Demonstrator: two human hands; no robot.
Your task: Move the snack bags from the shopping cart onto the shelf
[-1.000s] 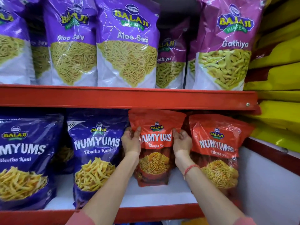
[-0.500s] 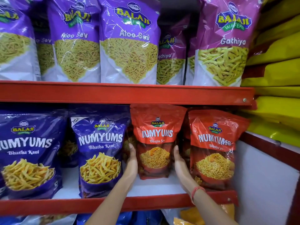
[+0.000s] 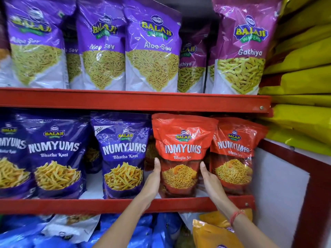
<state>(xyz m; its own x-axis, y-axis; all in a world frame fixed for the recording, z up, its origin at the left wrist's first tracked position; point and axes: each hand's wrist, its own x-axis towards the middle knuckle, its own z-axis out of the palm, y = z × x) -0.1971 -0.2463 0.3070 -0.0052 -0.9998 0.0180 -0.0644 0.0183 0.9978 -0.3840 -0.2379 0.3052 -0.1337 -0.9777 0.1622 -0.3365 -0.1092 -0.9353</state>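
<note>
A red Numyums Bhujia Sev bag (image 3: 180,151) stands upright on the middle red shelf (image 3: 100,205), close to its front edge. My left hand (image 3: 153,178) lies flat against the bag's left side and my right hand (image 3: 208,178) against its right side, so the bag is clasped between both palms. A second red Bhujia Sev bag (image 3: 234,154) stands just to the right, touching it. The shopping cart is out of view.
Blue Numyums Bhatha Kani bags (image 3: 123,154) fill the shelf to the left. Purple Aloo Sev (image 3: 152,47) and pink Gathiya bags (image 3: 247,47) line the upper shelf. Yellow packs (image 3: 300,72) are stacked at right. Blue and orange bags (image 3: 211,233) lie below.
Both hands slid down from the bag's upper part to its lower sides. The bag now stands nearer the front edge of the shelf, and the view has shifted upward.
</note>
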